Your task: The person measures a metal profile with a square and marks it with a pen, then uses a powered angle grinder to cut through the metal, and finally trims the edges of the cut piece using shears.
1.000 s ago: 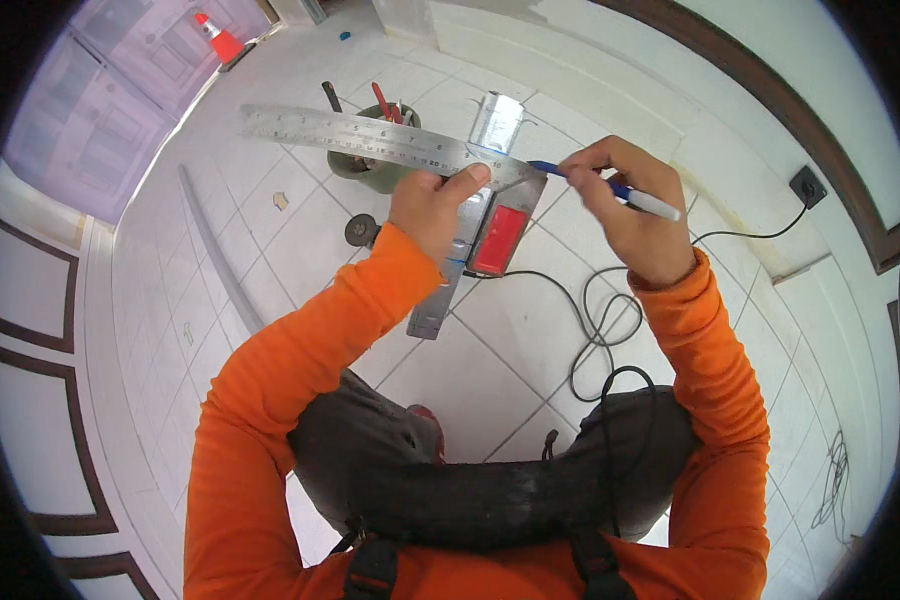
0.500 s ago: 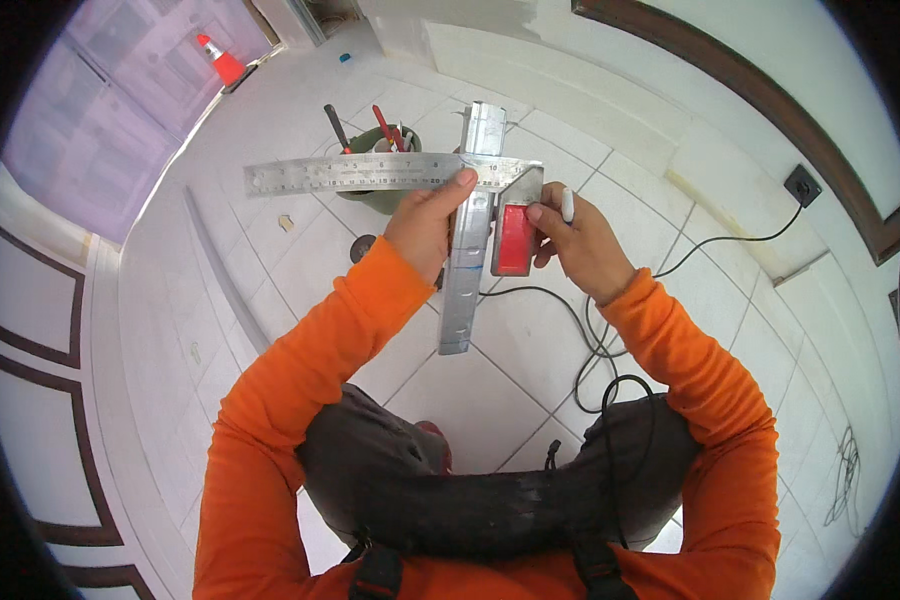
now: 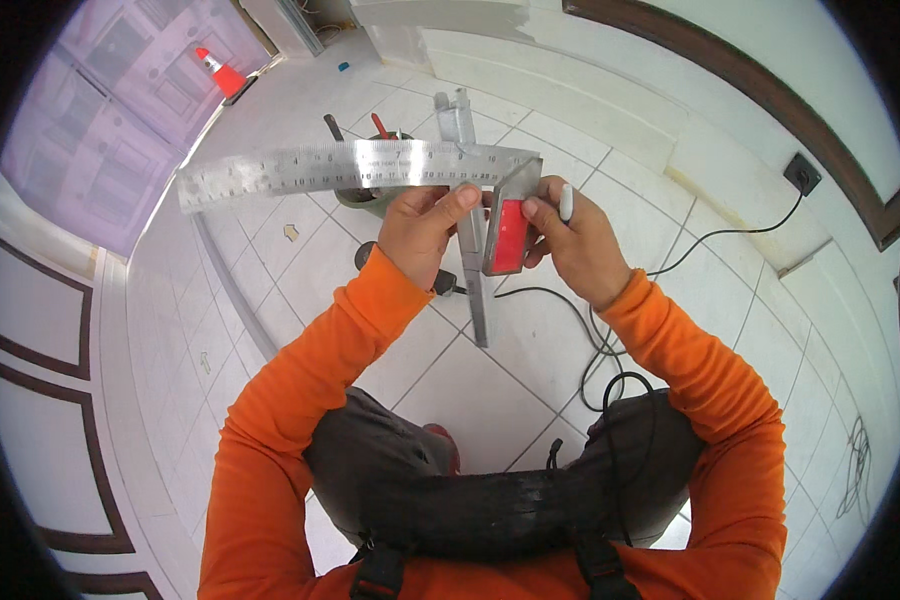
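I hold a metal square, with its steel ruler blade (image 3: 320, 168) lying crosswise over a silver metal channel (image 3: 477, 300). My left hand (image 3: 420, 228) is closed on the channel where the blade crosses it, thumb near the blade's lower edge. My right hand (image 3: 575, 245) grips the square's handle (image 3: 509, 235), which has a red insert, by its right side, and also holds a pen (image 3: 566, 203) with its white end sticking up. Just beyond the blade is a green bucket (image 3: 368, 200) with tools in it, partly hidden.
A black power tool (image 3: 368, 258) lies behind my left hand. A black cord (image 3: 730, 238) runs to an outlet (image 3: 800, 172) at right and coils on the tiled floor. A long pale strip (image 3: 225, 285) lies at left. An orange cone (image 3: 225, 80) stands by plastic-covered doors (image 3: 90, 140).
Since a second ago my right hand has moved down from marking at the blade onto the handle. Just now the blade has swung and reaches further left, and the channel has tilted.
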`<state>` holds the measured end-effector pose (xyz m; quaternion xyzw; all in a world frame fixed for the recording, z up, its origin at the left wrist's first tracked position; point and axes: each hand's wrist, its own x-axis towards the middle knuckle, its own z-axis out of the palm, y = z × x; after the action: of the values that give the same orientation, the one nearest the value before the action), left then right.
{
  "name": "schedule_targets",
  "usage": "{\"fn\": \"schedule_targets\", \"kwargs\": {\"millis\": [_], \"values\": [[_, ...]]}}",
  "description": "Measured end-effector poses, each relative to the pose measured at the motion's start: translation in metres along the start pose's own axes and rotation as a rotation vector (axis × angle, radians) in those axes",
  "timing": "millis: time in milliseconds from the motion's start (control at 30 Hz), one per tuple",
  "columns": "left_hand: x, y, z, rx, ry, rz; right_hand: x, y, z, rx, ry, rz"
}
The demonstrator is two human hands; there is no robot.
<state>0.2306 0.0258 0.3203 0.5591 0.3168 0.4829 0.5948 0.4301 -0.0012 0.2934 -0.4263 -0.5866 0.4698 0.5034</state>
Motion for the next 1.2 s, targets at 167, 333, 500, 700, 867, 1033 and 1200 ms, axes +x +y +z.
{"fn": "schedule_targets", "kwargs": {"millis": [167,333,500,700,867,1033,1200], "values": [[0.003,-0.007,-0.001,0.061,0.025,0.041,-0.005,-0.009,-0.001,-0.028,0.004,-0.012],[0.003,-0.003,0.003,-0.055,0.013,0.015,-0.01,-0.01,0.012,0.018,-0.03,-0.027],[0.0,-0.012,-0.002,-0.069,0.03,-0.015,-0.01,-0.008,0.014,0.029,-0.05,-0.014],[0.001,-0.012,0.0,-0.108,0.03,-0.055,-0.012,-0.01,0.018,0.045,-0.045,-0.03],[-0.001,-0.017,-0.001,-0.089,0.067,-0.079,-0.013,-0.009,0.02,0.036,-0.049,-0.052],[-0.001,-0.015,0.004,-0.097,0.118,-0.084,-0.014,-0.012,0.018,0.001,-0.044,-0.039],[-0.002,-0.01,-0.005,-0.1,0.058,-0.133,-0.012,-0.01,0.019,0.041,-0.077,-0.036]]}}
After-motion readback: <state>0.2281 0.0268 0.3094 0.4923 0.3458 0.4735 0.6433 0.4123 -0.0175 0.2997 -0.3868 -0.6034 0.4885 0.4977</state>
